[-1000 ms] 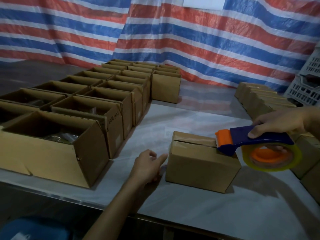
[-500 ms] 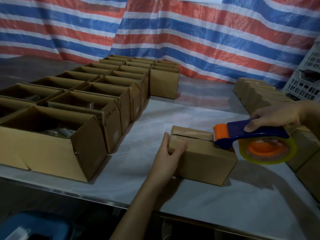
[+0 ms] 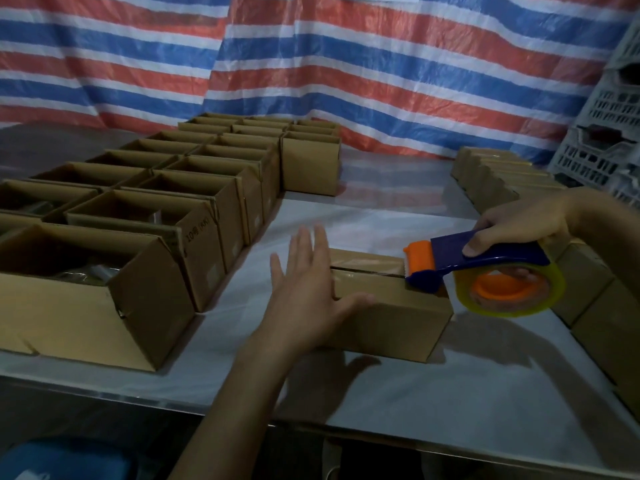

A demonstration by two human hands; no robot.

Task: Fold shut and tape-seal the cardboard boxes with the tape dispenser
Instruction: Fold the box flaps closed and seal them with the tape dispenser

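Now right hand (image 3: pixel 519 220) grips dispenser (image 3: pixel 485 265) at right end of box (image 3: pixel 391 306); seam (image 3: pixel 367 270) runs leftward toward left hand (image 3: pixel 304 289), fingers splayed.

- Your counter (image 3: pixel 450 393) has a pale, faintly glossy top.
- Behind the counter, you face a hanging tarp (image 3: pixel 346 64) striped red, blue and white.
- Past the counter's far right corner, white slatted plastic crates (image 3: pixel 609 147) stand stacked.
- Below the counter's front edge, on your left, a blue object (image 3: pixel 65 459) shows, too blurred to identify.

Brown cardboard boxes (image 3: pixel 145 299), a blue-and-orange tape dispenser (image 3: pixel 460 268), a red-blue-white striped tarp (image 3: pixel 381 64).
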